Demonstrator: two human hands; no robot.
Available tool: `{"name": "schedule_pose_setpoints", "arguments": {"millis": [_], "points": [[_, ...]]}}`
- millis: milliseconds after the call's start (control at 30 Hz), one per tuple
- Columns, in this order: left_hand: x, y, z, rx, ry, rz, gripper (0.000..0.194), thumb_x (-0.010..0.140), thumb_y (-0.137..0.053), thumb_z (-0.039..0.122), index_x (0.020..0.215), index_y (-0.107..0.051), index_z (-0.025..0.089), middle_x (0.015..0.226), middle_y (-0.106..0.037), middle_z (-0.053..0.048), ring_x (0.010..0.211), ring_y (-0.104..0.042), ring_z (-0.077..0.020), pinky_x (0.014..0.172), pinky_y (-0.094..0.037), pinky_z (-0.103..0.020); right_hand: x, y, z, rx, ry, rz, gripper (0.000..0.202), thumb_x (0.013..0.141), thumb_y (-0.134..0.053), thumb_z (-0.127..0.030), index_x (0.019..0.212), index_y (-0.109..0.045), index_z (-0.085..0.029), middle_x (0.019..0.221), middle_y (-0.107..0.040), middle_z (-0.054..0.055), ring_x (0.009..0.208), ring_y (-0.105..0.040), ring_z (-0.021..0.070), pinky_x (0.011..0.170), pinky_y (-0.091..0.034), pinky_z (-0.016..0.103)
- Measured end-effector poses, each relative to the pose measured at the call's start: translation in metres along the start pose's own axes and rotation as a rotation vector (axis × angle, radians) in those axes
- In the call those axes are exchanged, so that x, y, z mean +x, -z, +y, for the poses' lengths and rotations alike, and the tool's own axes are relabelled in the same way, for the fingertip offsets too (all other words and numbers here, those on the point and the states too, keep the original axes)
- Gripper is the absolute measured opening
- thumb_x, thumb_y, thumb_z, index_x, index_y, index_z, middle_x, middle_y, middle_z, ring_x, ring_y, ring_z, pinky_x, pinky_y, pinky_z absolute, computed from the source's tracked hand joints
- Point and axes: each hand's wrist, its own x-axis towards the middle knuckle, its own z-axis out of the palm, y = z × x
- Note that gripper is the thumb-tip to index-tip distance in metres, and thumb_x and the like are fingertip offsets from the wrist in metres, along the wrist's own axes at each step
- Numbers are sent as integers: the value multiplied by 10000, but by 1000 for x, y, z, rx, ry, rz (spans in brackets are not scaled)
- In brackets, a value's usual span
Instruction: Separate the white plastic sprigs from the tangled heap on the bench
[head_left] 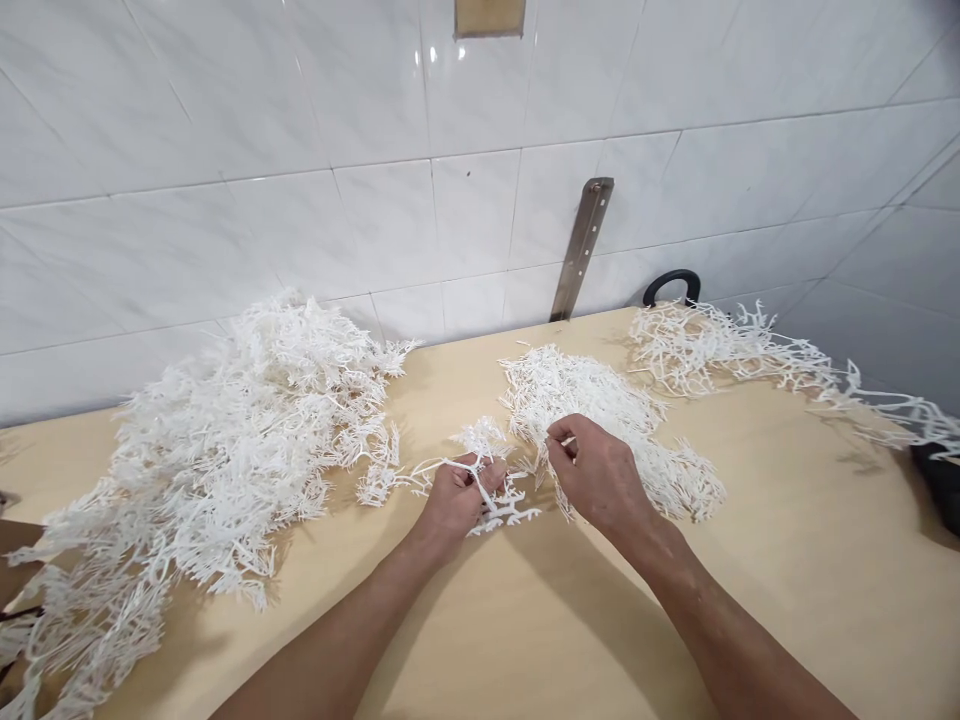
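My left hand [459,500] is closed on a white branching plastic piece [495,508] near the middle of the table. Thin stems of it spread out to both sides of the fingers. My right hand [592,465] is to the right, over the near left part of a pile of small white sprigs [592,385]. Its thumb and index finger are pinched together, and whatever may be between them is too small to make out. To the left lies a large heap of white branching pieces [255,430].
Bare-looking white stems [697,345] are spread along the back right of the wooden table [795,560]. Behind them stands a black curved handle [673,285]. A metal strip [583,250] leans at the tiled wall. A black object [941,490] is at the right edge.
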Motion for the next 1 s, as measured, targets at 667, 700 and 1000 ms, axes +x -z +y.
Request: {"name": "schedule_pose_setpoints", "arguments": {"millis": [667,700,1000], "points": [[3,4,-2,-160,77,42,455,630,-836,515,606,-577,142,521,-514,27,481,-465,-81,457,-325,-201,-17,-8,-30,328,-35,-343,168,895,-541,-303,874,-691,-232,778,-720,-4,673,-646,158,589,-467,264],[3,4,-1,-150,77,41,460,630,-833,518,595,-570,143,513,-506,28,473,-456,-79,450,-313,-201,-17,-9,-30,314,-28,-337,165,894,-538,-297,866,-687,-230,769,-717,-5,673,-645,159,593,-462,266],[5,0,-4,-19,85,137,420,652,-783,517,613,-590,146,535,-537,11,478,-465,-100,461,-350,-224,-24,-17,-29,103,128,-234,131,814,-509,-105,813,-604,-196,783,-673,18,659,-590,155,617,-397,270]]}}
